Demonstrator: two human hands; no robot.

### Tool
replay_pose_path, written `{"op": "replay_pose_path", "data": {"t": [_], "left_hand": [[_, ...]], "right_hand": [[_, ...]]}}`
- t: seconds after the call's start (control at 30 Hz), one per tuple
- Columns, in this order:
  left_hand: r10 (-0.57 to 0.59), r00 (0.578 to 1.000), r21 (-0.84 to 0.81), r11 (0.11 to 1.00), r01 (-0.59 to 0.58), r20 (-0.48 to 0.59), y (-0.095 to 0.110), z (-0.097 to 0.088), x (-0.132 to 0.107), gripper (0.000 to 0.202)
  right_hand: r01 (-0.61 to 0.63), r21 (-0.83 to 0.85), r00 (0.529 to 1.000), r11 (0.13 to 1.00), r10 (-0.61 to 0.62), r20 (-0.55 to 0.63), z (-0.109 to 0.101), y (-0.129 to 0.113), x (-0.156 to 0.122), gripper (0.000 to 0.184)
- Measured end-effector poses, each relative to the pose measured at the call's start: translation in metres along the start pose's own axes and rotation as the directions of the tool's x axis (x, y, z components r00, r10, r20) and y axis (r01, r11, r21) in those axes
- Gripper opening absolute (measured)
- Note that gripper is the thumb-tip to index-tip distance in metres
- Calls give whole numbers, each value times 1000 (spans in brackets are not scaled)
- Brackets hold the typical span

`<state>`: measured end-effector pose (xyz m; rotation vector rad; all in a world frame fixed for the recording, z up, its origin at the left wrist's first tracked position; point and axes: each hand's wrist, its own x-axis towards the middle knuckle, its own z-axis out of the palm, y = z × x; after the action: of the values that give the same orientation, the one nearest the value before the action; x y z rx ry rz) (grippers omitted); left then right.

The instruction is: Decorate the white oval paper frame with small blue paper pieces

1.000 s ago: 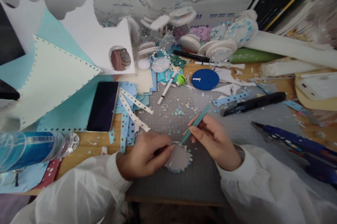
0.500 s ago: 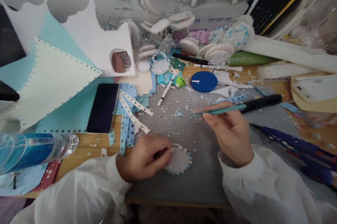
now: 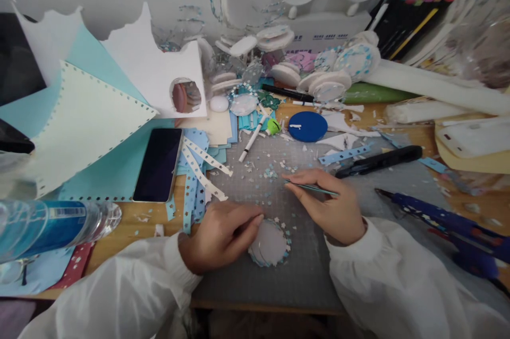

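My left hand is closed, with its fingertips pinching the left edge of a round grey disc rimmed with tiny blue and white stars. The disc lies on the grey cutting mat. My right hand grips teal tweezers, whose tips point left toward loose star confetti scattered on the mat above the disc. Both arms wear white sleeves.
A dark phone and punched blue paper strips lie to the left, with a plastic bottle at the far left. A black knife, a blue glue gun, a blue round lid and a white marker lie around the mat.
My right hand lifted the tweezers away from the disc's rim, swung them up over the mat, then lowered them with tips pointing left toward the confetti. My left hand stayed on the disc.
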<state>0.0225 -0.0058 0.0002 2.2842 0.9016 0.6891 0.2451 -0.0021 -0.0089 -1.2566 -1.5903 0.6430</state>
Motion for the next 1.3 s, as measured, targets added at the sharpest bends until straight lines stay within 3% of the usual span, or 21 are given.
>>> {"op": "replay_pose_path", "data": {"t": [0.17, 0.33, 0.53, 0.73, 1.03, 1.3], "left_hand": [[-31, 999, -25, 999, 30, -37, -3, 2, -3, 18], [-45, 998, -54, 998, 43, -49, -2, 2, -2, 18], [-67, 996, -67, 996, 62, -65, 0, 1, -2, 17], [-60, 997, -77, 996, 55, -56, -1, 2, -3, 17], [-109, 993, -113, 988, 103, -53, 0, 1, 0, 17], [-122, 991, -133, 984, 114, -51, 0, 1, 0, 17]], "right_hand": [[38, -43, 999, 998, -38, 10, 2, 7, 1, 9], [86, -117, 993, 989, -95, -71, 1, 9, 1, 11], [140, -87, 988, 986, -144, -52, 2, 8, 1, 12], [84, -62, 996, 995, -83, 10, 5, 8, 1, 10], [-16, -10, 996, 1000, 15, -86, 0, -1, 1, 5], [120, -85, 992, 989, -118, 36, 5, 9, 0, 10]]}}
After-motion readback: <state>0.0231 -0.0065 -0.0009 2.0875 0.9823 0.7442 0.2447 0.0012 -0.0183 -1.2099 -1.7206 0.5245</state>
